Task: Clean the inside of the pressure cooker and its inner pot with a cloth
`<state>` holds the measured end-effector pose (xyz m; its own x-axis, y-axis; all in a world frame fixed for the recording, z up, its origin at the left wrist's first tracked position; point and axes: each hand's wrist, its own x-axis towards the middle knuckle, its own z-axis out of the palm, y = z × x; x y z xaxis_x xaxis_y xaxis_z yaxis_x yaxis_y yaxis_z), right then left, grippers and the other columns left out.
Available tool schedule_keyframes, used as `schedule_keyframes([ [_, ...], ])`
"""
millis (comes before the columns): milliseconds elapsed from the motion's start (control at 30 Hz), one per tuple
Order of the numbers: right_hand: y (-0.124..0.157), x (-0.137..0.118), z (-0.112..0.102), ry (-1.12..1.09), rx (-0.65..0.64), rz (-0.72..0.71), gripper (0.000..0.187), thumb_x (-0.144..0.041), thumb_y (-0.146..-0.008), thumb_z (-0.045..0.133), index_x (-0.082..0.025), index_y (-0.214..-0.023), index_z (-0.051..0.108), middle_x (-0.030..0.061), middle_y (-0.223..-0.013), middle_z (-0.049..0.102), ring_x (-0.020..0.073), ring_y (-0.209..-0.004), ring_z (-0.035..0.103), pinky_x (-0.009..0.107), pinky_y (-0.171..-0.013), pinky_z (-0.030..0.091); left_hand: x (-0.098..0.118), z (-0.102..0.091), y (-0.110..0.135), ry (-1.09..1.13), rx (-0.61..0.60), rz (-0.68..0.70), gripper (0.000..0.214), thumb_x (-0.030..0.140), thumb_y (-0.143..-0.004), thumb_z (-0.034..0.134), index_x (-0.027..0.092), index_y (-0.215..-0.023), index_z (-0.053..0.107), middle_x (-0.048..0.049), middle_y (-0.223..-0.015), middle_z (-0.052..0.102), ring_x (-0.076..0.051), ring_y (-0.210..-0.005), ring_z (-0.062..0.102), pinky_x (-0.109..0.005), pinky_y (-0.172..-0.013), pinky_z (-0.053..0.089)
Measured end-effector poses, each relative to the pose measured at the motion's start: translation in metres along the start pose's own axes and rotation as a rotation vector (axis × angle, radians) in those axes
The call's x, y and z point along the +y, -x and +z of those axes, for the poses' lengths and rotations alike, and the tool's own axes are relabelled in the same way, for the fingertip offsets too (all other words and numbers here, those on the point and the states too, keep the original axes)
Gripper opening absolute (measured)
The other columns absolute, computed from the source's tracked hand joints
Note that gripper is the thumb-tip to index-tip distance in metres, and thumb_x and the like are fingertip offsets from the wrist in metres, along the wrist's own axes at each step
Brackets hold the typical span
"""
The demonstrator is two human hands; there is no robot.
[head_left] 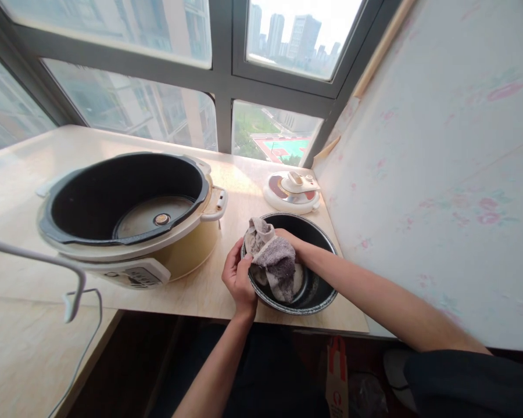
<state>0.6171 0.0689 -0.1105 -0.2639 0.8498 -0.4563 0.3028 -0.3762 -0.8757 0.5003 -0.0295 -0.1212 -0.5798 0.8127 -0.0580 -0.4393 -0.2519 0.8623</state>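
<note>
A black inner pot (320,232) sits near the front edge of the wooden counter (200,290). My left hand (237,278) grips its left rim, fingers wrapped over the edge. My right hand (287,237) reaches into the pot from the right and is mostly covered by a grey and beige cloth (274,258) that it holds against the pot's inside. Its fingers are hidden under the cloth.
A large yellow electric pressure cooker base (131,215) stands open to the left, with its control panel (135,273) facing me. Its white lid (293,190) lies behind the pot by the window. A floral wall is on the right. A white wire hanger (70,290) juts in at left.
</note>
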Motion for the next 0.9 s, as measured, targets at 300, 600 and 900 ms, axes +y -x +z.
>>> schedule_keyframes([
  [300,0.019,-0.011,-0.01,0.026,0.311,-0.189,0.023,-0.037,-0.068,0.069,-0.017,-0.078,0.063,0.0039,-0.075,0.068,0.0219,-0.075,0.062,0.032,-0.068,0.049,-0.004,-0.006,-0.004,-0.031,-0.053,0.05,0.035,0.024,-0.077,0.068,0.015,-0.11,0.075,-0.0107,-0.114,0.075,-0.027,-0.11,0.069,-0.037,-0.098,0.053],
  [600,0.054,-0.035,-0.046,0.746,0.564,-0.63,0.028,-0.015,-0.071,0.054,-0.02,-0.096,0.065,0.0067,-0.104,0.069,0.0246,-0.103,0.061,0.037,-0.095,0.046,-0.002,-0.008,-0.006,-0.068,-0.079,0.042,0.036,0.026,-0.075,0.069,0.015,-0.108,0.075,-0.0103,-0.111,0.076,-0.028,-0.106,0.07,-0.04,-0.097,0.054],
  [900,0.1,-0.06,-0.07,1.091,0.509,-0.409,0.042,-0.008,-0.073,0.052,-0.023,-0.106,0.074,0.0045,-0.12,0.07,0.0243,-0.107,0.063,0.033,-0.095,0.046,0.002,-0.005,-0.002,-0.044,-0.07,0.003,0.037,0.026,-0.077,0.067,0.016,-0.112,0.074,-0.0104,-0.116,0.074,-0.026,-0.112,0.068,-0.038,-0.101,0.051],
])
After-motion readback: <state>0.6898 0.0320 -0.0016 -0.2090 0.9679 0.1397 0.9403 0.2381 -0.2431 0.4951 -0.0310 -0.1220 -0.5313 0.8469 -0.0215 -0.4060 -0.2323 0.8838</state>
